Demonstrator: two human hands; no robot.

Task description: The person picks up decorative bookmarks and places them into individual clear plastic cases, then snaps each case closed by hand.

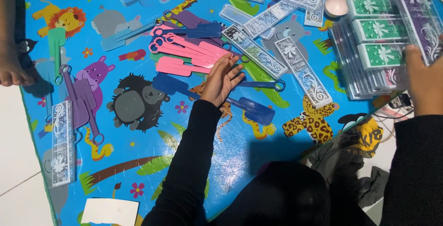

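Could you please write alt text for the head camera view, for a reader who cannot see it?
A person's left hand rests on pink and blue plastic paddles scattered over an animal-print play mat. The right hand holds a purple box beside stacked green boxes.

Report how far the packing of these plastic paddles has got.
Done: boxed ones stacked at right. In hand: left hand reaches onto the loose pink paddles; right hand holds a purple box. Left: loose paddles and clear cases still scattered on the mat.
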